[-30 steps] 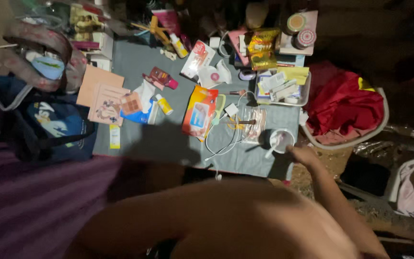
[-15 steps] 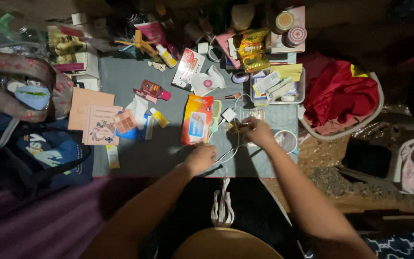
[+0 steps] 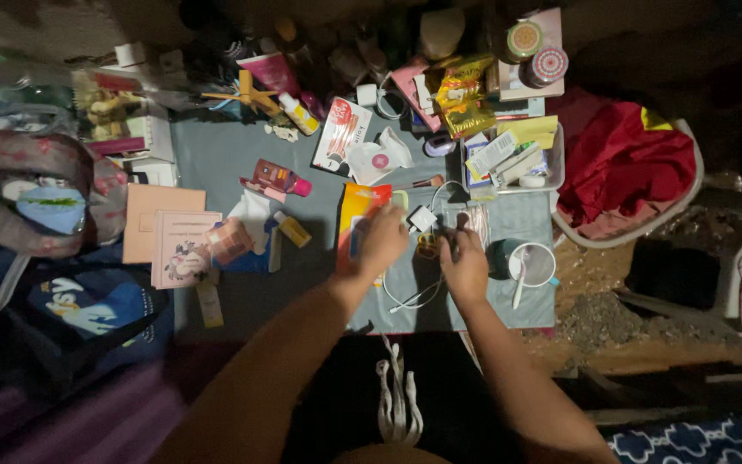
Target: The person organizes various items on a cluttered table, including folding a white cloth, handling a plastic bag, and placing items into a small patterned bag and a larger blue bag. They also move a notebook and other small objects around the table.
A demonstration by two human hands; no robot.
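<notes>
Head view
Table: a low grey table (image 3: pixel 242 155) is full of small things, and the light is dim.
Room: brown dirt floor (image 3: pixel 594 314) lies to the right of the table, and a red cloth in a pale basket (image 3: pixel 624 167) sits beside the table's right end.
Left side: a dark blue bag with a white bird picture (image 3: pixel 88 309) lies by the table's left end.
Left hand: the left hand (image 3: pixel 381 241) rests on the orange flat packet of wipes (image 3: pixel 355 206), fingers bent down; whether it grips the packet cannot be told.
Right hand: the right hand (image 3: pixel 465 262) has its fingers curled over a clear plastic pouch (image 3: pixel 474 219); what they pinch is hidden.
White cable: the thin white cable (image 3: pixel 410 301) loops on the table between the two hands, and its small white square plug (image 3: pixel 422 218) lies just above them.
Cup: a round dark cup with a white spoon in it (image 3: pixel 530 262) stands just right of the right hand.
</notes>
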